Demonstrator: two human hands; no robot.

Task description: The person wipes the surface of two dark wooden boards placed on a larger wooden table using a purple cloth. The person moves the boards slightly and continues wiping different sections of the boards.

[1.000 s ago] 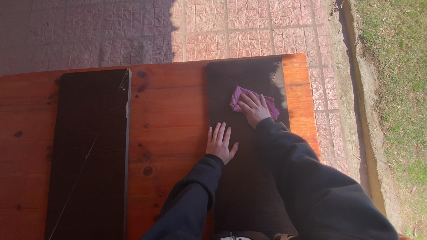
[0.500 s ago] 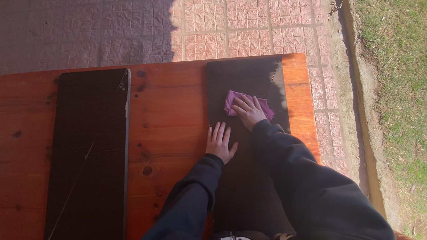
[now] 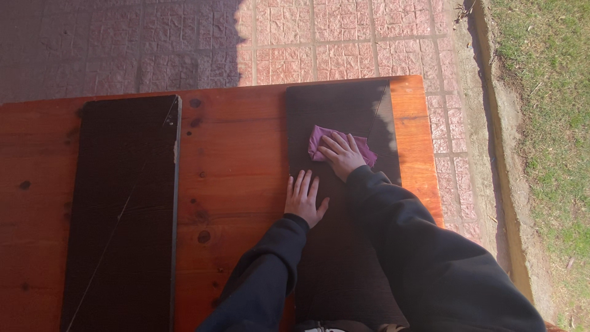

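A purple cloth (image 3: 340,144) lies bunched on the upper half of a dark board (image 3: 344,203), which rests lengthwise on the right part of a reddish wooden table (image 3: 236,154). The right hand (image 3: 342,156) lies on top of the cloth, fingers spread and pressed flat onto it rather than curled around it; the cloth shows to the left and right of the hand. The left hand (image 3: 304,200) is open, palm down, fingers together and stretched forward, set on the left edge of the same board, partly over the table wood. It lies just below and to the left of the cloth, near it but not touching it. Both arms wear dark sleeves. A second dark board (image 3: 123,209) lies well apart on the left part of the table. Beyond the table are pink paving stones (image 3: 344,37), and a strip of grass (image 3: 547,92) runs along the right.
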